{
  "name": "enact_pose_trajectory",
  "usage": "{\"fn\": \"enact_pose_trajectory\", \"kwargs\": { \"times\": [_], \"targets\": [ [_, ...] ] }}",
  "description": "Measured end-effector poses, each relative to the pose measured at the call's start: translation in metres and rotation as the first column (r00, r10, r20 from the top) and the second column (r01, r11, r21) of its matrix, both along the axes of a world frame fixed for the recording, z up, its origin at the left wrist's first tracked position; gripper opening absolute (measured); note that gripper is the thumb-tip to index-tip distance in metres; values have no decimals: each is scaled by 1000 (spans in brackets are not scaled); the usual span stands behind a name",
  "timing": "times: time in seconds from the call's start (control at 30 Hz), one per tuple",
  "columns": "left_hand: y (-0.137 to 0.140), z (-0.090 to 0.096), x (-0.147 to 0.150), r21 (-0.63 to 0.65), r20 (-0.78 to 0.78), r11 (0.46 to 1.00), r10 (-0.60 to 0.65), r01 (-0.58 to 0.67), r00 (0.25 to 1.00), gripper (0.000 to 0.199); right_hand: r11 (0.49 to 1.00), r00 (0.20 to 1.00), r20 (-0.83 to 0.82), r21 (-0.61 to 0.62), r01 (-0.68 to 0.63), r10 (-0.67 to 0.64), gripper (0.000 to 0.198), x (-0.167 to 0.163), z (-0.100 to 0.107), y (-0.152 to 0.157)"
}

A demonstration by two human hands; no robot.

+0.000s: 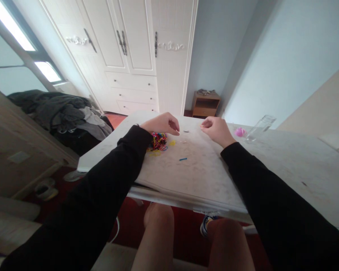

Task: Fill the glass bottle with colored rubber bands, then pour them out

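Observation:
My left hand (pixel 165 123) hovers over the far part of the table, its thumb and fingers curled together in a pinch; whatever may be between them is too small to see. Below it lies a heap of small multicoloured bands (pixel 159 141), partly hidden by the wrist and sleeve. My right hand (pixel 215 129) is across from it, fingertips pinched, with a tiny orange-tinted spot at the tips that I cannot identify. Between and below the hands lie a little yellow band (pixel 172 143), a short blue strip (pixel 183 159) and a small dark piece (pixel 186 131).
A pale, stained table (pixel 186 180) spans the middle and right. Right of my right hand are a pink object (pixel 239 131) and a tilted clear glass bottle (pixel 260 128). Beyond stand a white wardrobe (pixel 135 82) and a wooden nightstand (pixel 205 103); piled clothes (pixel 59 113) lie left.

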State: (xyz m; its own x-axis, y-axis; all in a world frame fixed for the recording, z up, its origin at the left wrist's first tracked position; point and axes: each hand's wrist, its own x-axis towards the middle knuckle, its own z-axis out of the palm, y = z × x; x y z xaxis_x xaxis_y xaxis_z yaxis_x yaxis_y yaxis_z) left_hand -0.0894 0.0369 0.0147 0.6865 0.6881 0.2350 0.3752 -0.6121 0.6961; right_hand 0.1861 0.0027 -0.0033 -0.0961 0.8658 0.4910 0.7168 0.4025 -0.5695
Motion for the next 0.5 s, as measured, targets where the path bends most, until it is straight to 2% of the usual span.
{"fn": "enact_pose_trajectory", "kwargs": {
  "times": [0.1,0.27,0.4,0.5],
  "targets": [
    [1,0,-4,-11,-157,1000,-28,26,987,17,998,993,108,-47,46,-40,7,18,0,7],
    [2,-3,-5,-95,-245,995,-61,39,968,17,991,964,260,-113,76,-44,9,23,-3,7],
    [2,-3,-6,-134,-263,989,-94,60,960,8,983,962,268,-155,99,-54,8,20,-2,4],
    [3,-4,-7,-123,-278,992,-60,27,959,6,983,980,197,-185,17,20,6,13,2,0]
  ]
}}
